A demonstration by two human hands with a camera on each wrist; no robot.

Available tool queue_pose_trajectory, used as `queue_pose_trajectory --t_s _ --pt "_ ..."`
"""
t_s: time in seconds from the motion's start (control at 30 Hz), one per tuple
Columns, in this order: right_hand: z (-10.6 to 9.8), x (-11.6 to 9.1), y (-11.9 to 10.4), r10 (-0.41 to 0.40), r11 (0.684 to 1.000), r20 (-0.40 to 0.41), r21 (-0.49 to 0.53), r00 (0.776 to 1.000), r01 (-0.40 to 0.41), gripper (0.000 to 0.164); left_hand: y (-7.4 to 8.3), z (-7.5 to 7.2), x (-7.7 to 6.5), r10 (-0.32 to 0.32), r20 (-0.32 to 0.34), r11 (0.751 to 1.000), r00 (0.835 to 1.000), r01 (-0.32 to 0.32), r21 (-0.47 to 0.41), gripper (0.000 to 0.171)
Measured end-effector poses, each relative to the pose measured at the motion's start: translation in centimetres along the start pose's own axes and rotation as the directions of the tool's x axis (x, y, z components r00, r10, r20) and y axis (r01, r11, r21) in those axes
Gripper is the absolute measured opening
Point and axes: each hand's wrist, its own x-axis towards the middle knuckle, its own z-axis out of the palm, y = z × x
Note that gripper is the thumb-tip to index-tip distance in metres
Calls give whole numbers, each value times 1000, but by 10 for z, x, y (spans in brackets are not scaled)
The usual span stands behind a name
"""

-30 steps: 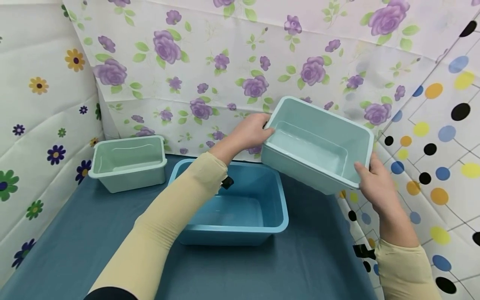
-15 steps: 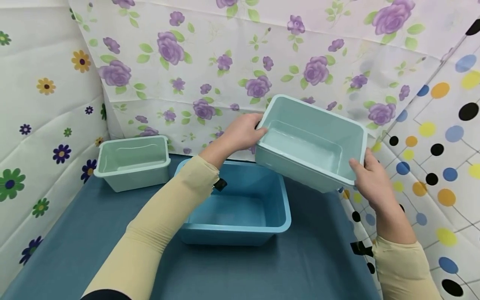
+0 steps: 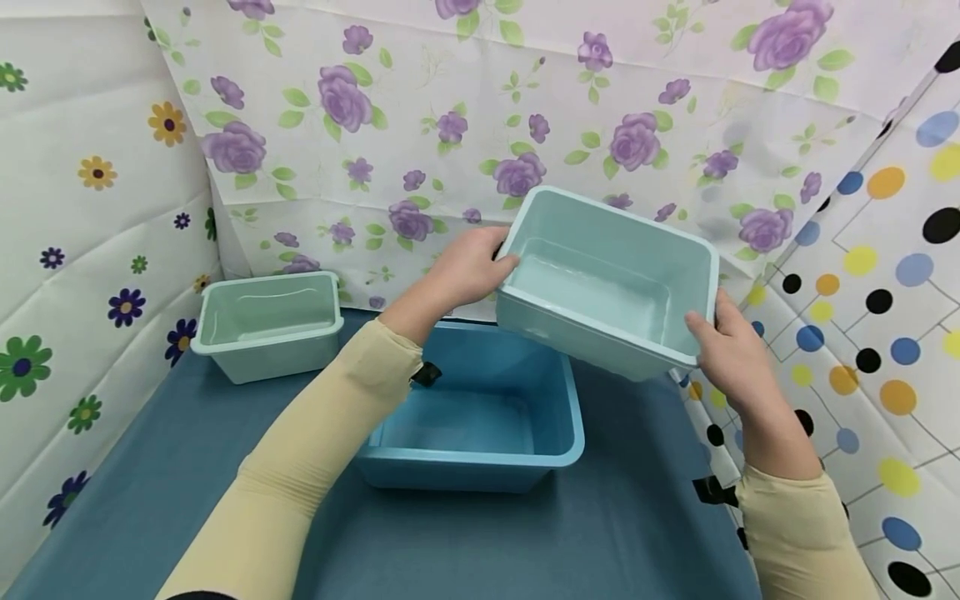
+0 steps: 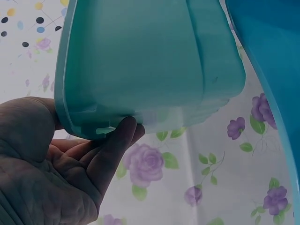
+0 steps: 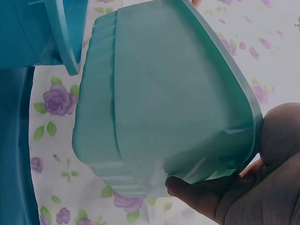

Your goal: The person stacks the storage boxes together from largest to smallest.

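Note:
A pale aqua plastic bin (image 3: 600, 292) is held in the air, tilted with its right end lower and its open top toward the head camera. My left hand (image 3: 471, 265) grips its left end, thumb over the rim. At the other end my right hand (image 3: 733, 350) pinches the rim, thumb inside the bin. Both wrist views show fingers beneath the rim against the outer walls. Below and to the left stands a larger blue bin (image 3: 480, 458) on the table; my left forearm and the held bin hide part of it. No contents show in either bin.
A light green bin (image 3: 273, 354) stands at the back left of the blue-covered table (image 3: 465, 542). Patterned cloth walls close in the left, the back (image 3: 420, 100) and the right side, near my right forearm.
Both hands have carried the aqua bin a little to the left, more over the blue bin. The grip is unchanged; the view has shifted slightly. The blue and green bins stay put.

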Motion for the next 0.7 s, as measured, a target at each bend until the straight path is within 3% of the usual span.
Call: queue_pose_trajectory --t_s 0.7 --pt "21 10 -15 4 998 43 69 999 -7 76 -20 -15 -28 -52 -86 998 995 48 -43 46"
